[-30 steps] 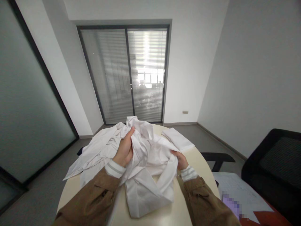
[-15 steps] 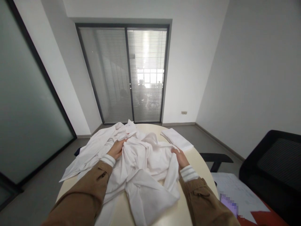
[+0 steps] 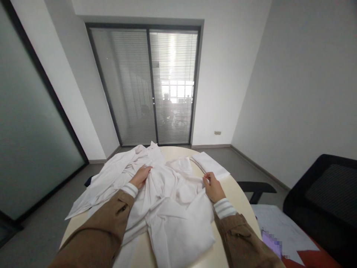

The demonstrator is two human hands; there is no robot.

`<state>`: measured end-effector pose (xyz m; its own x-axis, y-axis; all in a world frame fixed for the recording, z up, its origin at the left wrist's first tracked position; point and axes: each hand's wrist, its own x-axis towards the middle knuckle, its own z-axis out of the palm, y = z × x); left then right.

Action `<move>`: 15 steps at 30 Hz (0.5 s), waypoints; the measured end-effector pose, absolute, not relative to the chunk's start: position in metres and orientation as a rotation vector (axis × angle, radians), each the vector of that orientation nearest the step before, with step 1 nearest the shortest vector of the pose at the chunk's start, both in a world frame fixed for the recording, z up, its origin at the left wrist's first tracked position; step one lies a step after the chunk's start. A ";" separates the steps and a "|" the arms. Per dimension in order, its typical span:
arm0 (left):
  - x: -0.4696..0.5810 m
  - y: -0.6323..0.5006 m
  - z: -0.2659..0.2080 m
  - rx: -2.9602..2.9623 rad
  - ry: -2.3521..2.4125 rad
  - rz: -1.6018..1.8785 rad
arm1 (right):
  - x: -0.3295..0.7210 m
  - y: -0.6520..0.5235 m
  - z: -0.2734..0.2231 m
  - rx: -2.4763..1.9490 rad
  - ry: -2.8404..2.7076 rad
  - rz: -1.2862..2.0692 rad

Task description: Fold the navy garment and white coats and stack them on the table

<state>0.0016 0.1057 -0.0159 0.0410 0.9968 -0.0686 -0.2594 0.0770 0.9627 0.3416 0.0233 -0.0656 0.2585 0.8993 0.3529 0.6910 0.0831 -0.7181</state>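
A crumpled white garment (image 3: 178, 219) is spread over the near middle of the round table, its cloth in loose folds. My left hand (image 3: 141, 176) grips a gathered part of it at the upper left, fingers closed on the fabric. On the opposite side, my right hand (image 3: 213, 187) pinches the garment's right edge between thumb and fingers. Heaped white cloth (image 3: 119, 171) lies beyond and left of my left hand, and where it parts from the held garment I cannot tell. A neatly folded white cloth (image 3: 212, 165) rests just past my right hand.
The pale round table (image 3: 240, 193) carries all the cloth. At the right stands a black mesh chair (image 3: 323, 201) with its armrest (image 3: 258, 187) close to the table. Papers (image 3: 281, 223) lie beside it at a lower level. Glass doors with blinds (image 3: 145, 85) are behind the table.
The garment's near and right parts have flattened and spread out a little. A raised fold near its far edge has dropped. Both hands stay in nearly the same places.
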 end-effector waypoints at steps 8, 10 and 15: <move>-0.004 0.115 -0.011 1.159 0.827 1.117 | 0.344 0.024 -0.069 -1.582 -1.687 0.377; -0.003 0.119 -0.007 1.115 0.788 1.270 | 0.346 0.032 -0.070 -1.531 -1.635 0.313; -0.009 0.122 -0.001 0.946 0.930 1.364 | 0.344 0.055 -0.071 -1.316 -1.552 0.124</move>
<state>-0.0093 0.1221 -0.0005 0.0016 0.9999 0.0105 -0.3559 -0.0093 0.9345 0.3440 0.0550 -0.0712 0.1534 0.7678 0.6221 0.6588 0.3897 -0.6435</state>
